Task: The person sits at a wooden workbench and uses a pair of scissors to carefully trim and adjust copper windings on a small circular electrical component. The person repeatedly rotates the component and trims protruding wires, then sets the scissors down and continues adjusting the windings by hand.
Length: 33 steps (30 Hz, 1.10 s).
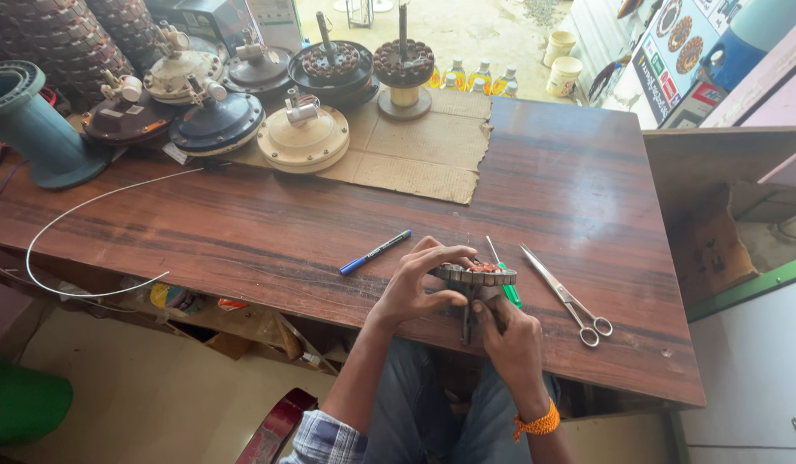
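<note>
Stator core (477, 274): we see a round, slotted metal ring with copper-coloured winding inside, on a dark shaft pointing toward the person, at the near edge of the bench (269, 228).
Handling: we judge it heavy for its size and stiff; the fine winding looks fragile, so the outer rim and shaft are the safe places to hold.
Left hand (412, 288): its grip is spread wide over the core's left rim, fingertips on top, thumb underneath.
Right hand (509, 335): closed around the shaft below the core, beside a green-handled tool (508, 288).
Blue pen (375, 252): lies just left of the hands.
Scissors (568, 296): lie closed, just right of them.
Surface: dark striped wood, flat and smooth; a cardboard sheet (419, 142) at the back carries several fan motor housings (303, 137).
Room: a white wire (63, 219) arcs at far left; the floor outside is sunlit.
</note>
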### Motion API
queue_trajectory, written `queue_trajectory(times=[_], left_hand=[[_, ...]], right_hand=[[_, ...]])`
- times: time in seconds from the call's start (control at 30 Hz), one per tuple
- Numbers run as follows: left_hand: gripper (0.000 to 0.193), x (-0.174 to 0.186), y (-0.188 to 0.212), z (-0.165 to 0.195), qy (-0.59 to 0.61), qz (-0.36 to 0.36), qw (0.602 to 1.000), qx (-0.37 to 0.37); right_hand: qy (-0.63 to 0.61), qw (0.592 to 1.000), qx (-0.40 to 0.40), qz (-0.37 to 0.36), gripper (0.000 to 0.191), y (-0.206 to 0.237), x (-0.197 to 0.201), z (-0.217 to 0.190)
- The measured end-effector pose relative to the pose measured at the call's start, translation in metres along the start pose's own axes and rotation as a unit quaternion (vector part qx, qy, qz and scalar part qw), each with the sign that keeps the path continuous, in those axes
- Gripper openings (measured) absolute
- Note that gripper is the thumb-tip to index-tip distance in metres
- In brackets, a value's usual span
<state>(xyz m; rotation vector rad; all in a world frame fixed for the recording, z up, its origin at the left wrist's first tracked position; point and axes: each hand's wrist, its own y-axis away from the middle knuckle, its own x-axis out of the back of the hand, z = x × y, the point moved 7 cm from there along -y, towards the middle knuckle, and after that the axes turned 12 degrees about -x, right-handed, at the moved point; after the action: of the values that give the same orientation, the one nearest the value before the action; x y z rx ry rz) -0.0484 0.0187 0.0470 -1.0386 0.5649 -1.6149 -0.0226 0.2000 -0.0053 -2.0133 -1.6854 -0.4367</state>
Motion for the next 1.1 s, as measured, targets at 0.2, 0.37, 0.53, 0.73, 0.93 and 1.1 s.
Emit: queue_trajectory(times=[0.2,0.37,0.53,0.73,0.93,1.1], left_hand=[[0.06,-0.005,-0.001,-0.001,-0.074,-0.004,0.997,0.007],[0.066,-0.015,0.007,-0.006,-0.106,0.015,0.994,-0.001],[0.069,-0.014,-0.001,-0.005,-0.123,-0.001,0.989,-0.082],[0.046,-0.018,0.007,-0.001,-0.138,-0.001,0.987,-0.084],[0.042,-0.024,0.01,-0.003,-0.133,0.004,0.99,-0.053],[0.042,-0.019,0.013,0.002,-0.153,0.004,0.984,-0.091]], right_hand=[[-0.042,0.999,0.02,0.019,0.019,0.0,0.005,-0.006],[0.003,0.998,0.061,0.034,0.023,0.016,0.012,0.011],[-0.064,0.996,-0.065,-0.019,0.032,0.01,0.01,0.031],[-0.171,0.983,-0.019,-0.07,0.017,0.011,0.011,0.016],[-0.359,0.901,-0.201,-0.139,0.012,0.013,0.031,0.032],[-0.428,0.849,-0.224,-0.212,0.015,0.016,0.044,0.005]])
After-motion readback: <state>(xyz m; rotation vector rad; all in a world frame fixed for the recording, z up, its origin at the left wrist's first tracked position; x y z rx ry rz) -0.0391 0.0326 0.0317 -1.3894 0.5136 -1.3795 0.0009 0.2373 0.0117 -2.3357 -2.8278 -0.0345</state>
